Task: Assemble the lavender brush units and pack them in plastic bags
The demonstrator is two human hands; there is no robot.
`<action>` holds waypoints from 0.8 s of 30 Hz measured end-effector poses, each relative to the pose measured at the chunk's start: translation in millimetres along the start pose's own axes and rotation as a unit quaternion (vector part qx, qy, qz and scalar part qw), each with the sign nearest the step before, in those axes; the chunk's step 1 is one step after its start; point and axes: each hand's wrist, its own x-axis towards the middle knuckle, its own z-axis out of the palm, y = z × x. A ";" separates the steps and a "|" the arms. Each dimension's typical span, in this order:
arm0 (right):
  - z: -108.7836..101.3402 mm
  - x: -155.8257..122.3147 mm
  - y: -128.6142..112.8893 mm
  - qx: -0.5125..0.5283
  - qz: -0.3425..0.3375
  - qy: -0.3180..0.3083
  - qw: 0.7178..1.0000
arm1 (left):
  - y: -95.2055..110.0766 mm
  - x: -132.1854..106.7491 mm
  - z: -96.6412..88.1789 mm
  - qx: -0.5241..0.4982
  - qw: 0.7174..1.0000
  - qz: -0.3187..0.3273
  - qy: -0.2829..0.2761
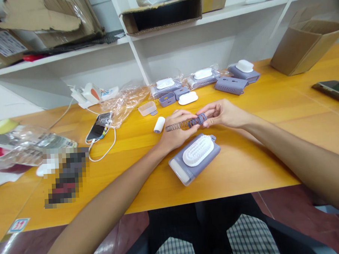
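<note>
Both my hands meet over the wooden table around a small purple plastic part. From it a thin metal coil spring (176, 126) sticks out leftward, across my left hand (177, 136). The fingers of that hand close around the spring's right end and the purple part (196, 120). With thumb and fingertips, my right hand (225, 112) pinches the part's right end. Just below lies a purple dispenser box (206, 159), tilted, with a white bristled brush (197, 151) on top. A small white cylinder (159, 125) lies left of my left hand.
Behind my hands are purple cases (168, 99), a white oval brush (188, 98), a clear tray (147, 108) and bagged boxes (203, 78). On the left lie a phone (99, 126) with a white cable and plastic packaging (32, 144). A cardboard box (303, 42) stands back right.
</note>
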 end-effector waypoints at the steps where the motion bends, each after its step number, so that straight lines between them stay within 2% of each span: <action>1: -0.9 0.1 -0.2 -0.001 0.000 -0.005 1.000 | 0.1 0.1 0.0 -0.001 1.000 0.003 -0.001; 7: -2.6 -0.4 -0.4 -0.001 -0.003 -0.026 1.000 | 1.4 1.0 -0.1 -0.007 1.000 0.000 -0.010; 24: -5.4 -0.7 0.3 0.042 0.008 -0.034 0.999 | 6.9 2.2 -1.6 -0.052 0.999 0.012 -0.005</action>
